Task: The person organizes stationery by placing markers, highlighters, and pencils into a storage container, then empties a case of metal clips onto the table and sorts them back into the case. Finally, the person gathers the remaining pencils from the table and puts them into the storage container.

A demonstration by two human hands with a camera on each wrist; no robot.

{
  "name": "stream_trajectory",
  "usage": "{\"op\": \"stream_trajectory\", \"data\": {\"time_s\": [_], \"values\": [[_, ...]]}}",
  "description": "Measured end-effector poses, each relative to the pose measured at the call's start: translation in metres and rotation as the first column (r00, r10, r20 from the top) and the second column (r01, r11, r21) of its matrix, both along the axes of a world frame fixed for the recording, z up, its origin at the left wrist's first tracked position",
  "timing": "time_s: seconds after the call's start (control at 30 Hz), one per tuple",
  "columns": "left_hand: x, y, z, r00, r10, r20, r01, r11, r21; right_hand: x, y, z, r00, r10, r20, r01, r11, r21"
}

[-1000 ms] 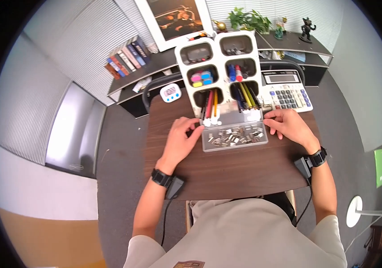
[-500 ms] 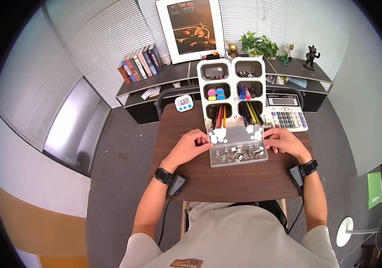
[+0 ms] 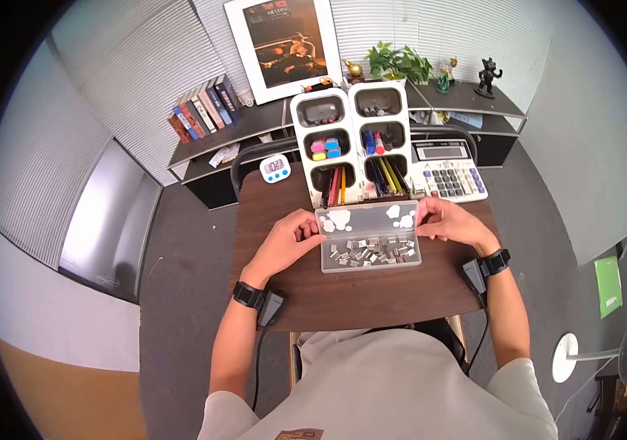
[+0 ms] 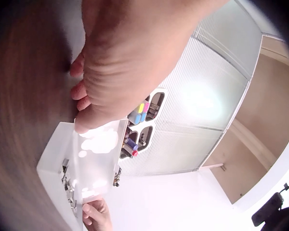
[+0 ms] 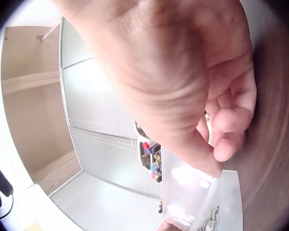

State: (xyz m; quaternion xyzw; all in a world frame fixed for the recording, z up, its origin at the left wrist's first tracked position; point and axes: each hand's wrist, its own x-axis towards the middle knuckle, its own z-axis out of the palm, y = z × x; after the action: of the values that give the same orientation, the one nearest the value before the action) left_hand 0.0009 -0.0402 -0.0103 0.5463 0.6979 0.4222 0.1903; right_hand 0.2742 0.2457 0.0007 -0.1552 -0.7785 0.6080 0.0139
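Head view: pen organizer (image 3: 354, 141) stands behind raised lid (image 3: 368, 217) (calculator (image 3: 451, 177) beside organizer).

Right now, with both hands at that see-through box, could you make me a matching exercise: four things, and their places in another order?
Things:
1. Small metal pieces
2. White timer
3. Calculator
4. Books

Places:
A. On the table, to the right of the white organizer
B. In the open box between the left hand and the right hand
C. In a row on top of the dark shelf unit behind the table
D. On the table, to the left of the white organizer

Pairs: 1-B, 2-D, 3-A, 4-C
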Motion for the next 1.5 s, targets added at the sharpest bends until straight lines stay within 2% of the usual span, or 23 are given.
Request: {"op": "stream_trajectory", "data": {"time_s": [0.3, 0.47, 0.7, 0.77, 0.9, 0.97, 1.0, 1.17, 1.23, 1.43, 1.5], "values": [[0.002, -0.004, 0.011, 0.999, -0.019, -0.036, 0.018, 0.999, -0.033, 0.000, -0.003, 0.003, 1.000, -0.001, -0.006, 0.001, 1.000, -0.008], [-0.004, -0.004, 0.006, 0.998, -0.054, 0.041, 0.048, 0.989, 0.141, 0.000, -0.001, 0.002, 0.999, 0.016, -0.034, -0.018, 0.999, -0.041], [-0.006, -0.004, 0.004, 0.987, -0.158, 0.016, 0.151, 0.968, 0.199, -0.001, 0.007, -0.005, 1.000, 0.029, -0.004, -0.030, 0.999, -0.020], [-0.002, -0.005, 0.008, 0.984, -0.176, -0.027, 0.178, 0.975, 0.132, 0.000, 0.003, 0.000, 0.999, 0.037, -0.008, -0.037, 0.999, -0.032], [0.005, -0.003, 0.009, 0.968, -0.246, -0.045, 0.250, 0.959, 0.131, 0.001, -0.008, 0.011, 1.000, 0.016, 0.024, -0.016, 1.000, -0.019], [0.010, -0.002, 0.013, 0.958, -0.282, -0.054, 0.286, 0.954, 0.090, 0.003, -0.011, 0.016, 0.997, 0.038, 0.073, -0.042, 0.998, 0.054], [0.009, -0.002, 0.010, 0.951, -0.298, -0.078, 0.301, 0.953, 0.036, 0.002, -0.007, 0.010, 0.996, 0.052, 0.067, -0.053, 0.998, 0.020], [0.018, 0.000, 0.014, 0.946, -0.320, -0.051, 0.319, 0.948, -0.024, 0.003, -0.010, 0.014, 0.994, 0.071, 0.082, -0.077, 0.994, 0.071], [0.018, 0.001, 0.011, 0.933, -0.344, -0.103, 0.344, 0.939, -0.024, 0.003, -0.008, 0.013, 0.991, 0.082, 0.105, -0.090, 0.993, 0.079], [0.019, 0.001, 0.012, 0.938, -0.334, -0.093, 0.330, 0.943, -0.054, 0.003, -0.004, 0.000, 0.992, 0.111, 0.056, -0.116, 0.988, 0.103], [0.020, 0.002, 0.013, 0.938, -0.332, -0.098, 0.329, 0.943, -0.049, 0.003, -0.010, 0.012, 0.991, 0.104, 0.088, -0.113, 0.987, 0.114]]}}
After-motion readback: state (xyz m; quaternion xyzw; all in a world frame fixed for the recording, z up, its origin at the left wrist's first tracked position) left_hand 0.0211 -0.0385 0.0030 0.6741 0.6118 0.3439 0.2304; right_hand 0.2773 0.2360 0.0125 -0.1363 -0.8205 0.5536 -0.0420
